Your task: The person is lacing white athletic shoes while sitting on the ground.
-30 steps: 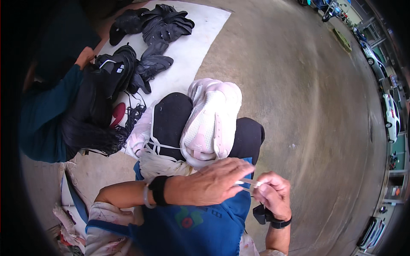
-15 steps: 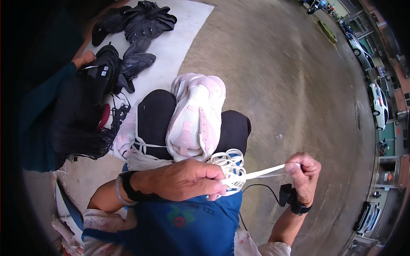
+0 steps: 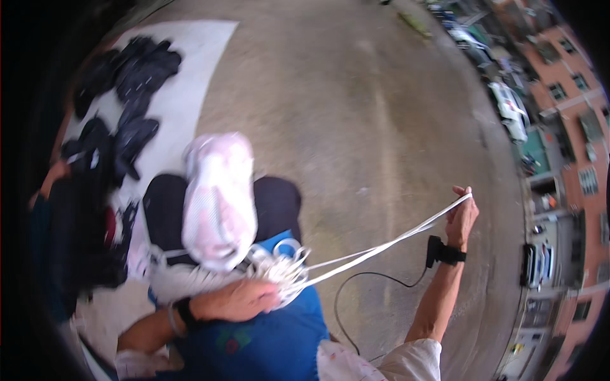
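On my lap my left hand point(image 3: 236, 300) is closed on a looped bundle of white shoelaces point(image 3: 283, 270), its fingertips partly blurred. Out to the right, my raised right hand point(image 3: 462, 216) pinches a white shoelace point(image 3: 381, 246), which runs taut in strands back to the bundle. A pink and white sneaker point(image 3: 219, 203) rests across my knees, just beyond the left hand. More white laces point(image 3: 190, 282) lie beside that hand's wrist, under the shoe.
Several black shoes point(image 3: 136, 73) lie on a white sheet point(image 3: 203, 51) at the far left. A person's hand point(image 3: 56, 176) shows beside a dark heap. A black cable point(image 3: 356, 276) hangs from my right wrist strap. Parked cars point(image 3: 508, 108) line the right.
My right hand has drawn the shoelace farther up and outward, so a much longer length stretches from the bundle. The whole view has shifted, placing the sneaker and lap farther left.
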Tool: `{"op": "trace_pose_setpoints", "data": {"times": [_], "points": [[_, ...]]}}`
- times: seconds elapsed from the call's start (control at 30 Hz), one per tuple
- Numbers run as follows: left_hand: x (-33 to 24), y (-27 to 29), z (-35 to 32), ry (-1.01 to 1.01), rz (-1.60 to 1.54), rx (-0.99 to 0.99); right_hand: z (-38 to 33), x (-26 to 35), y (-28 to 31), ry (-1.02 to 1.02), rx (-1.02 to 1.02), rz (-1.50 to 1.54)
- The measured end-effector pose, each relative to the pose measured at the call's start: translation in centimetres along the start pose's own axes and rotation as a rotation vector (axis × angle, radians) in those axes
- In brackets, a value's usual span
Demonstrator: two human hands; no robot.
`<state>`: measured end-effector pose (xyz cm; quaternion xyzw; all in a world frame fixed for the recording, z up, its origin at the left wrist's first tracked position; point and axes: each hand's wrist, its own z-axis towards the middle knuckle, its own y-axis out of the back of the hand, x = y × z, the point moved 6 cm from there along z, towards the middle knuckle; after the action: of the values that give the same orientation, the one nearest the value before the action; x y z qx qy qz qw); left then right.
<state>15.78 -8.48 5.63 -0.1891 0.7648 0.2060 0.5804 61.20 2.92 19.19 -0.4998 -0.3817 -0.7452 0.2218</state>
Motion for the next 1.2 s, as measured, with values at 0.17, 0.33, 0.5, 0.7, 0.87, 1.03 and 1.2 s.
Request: {"op": "trace_pose_setpoints", "data": {"times": [0.17, 0.33, 0.5, 0.7, 0.87, 1.03, 1.2], "points": [[0.2, -1.5, -0.4, -0.050, 0.169, 0.061, 6.3, 0.6, 13.6, -0.068, -0.780, 0.524], [-2.2, -1.0, 0.1, -0.129, 0.174, 0.031, 5.8, 5.9, 17.8, 0.114, -0.853, 0.638], [-3.9, -1.7, 0.5, -0.168, 0.266, 0.063, 2.9, 12.4, 0.5, 0.241, -0.163, 0.384], [-4.2, 4.5, -1.1, -0.180, -0.990, -0.136, -17.8, 18.7, -22.5, 0.425, 0.959, 0.517], [-4.2, 9.0, -5.9, -0.284, -1.087, -0.430, -29.6, 20.3, -26.7, 0.637, 1.492, 0.595], [-5.6, 12.4, -9.2, -0.570, -1.147, -0.420, -28.3, 17.8, -25.2, 0.345, 1.614, 0.428], [-3.2, 18.4, -11.3, -0.726, -1.527, -0.743, -23.5, 9.2, -24.1, -0.217, 1.265, 0.512]]}}
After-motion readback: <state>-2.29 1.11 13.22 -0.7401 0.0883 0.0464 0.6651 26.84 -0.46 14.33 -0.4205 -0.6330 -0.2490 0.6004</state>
